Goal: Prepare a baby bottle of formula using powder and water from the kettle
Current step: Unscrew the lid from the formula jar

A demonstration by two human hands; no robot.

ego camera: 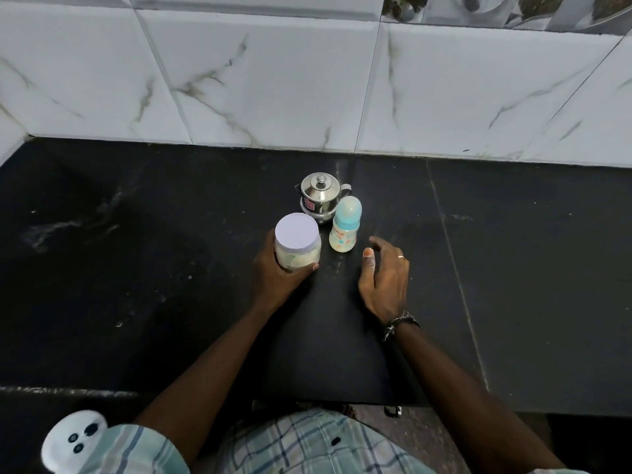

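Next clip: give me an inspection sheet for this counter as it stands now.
Surface: black counter, pale scuffs and specks.
Job's things: jar, lid on, pale powder inside; bottle, capped, upright; kettle, lidded, behind both.
Clutter: nothing seen.
Hands: left hand grips the jar; right hand open, near the bottle, not touching it.
Cables: nothing seen.
Surroundings: tiled wall, marble pattern.

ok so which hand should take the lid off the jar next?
Right, probably. The left hand already grips the jar round its body, steadying it on the counter. The right hand is free, open beside the bottle, close to the lid.
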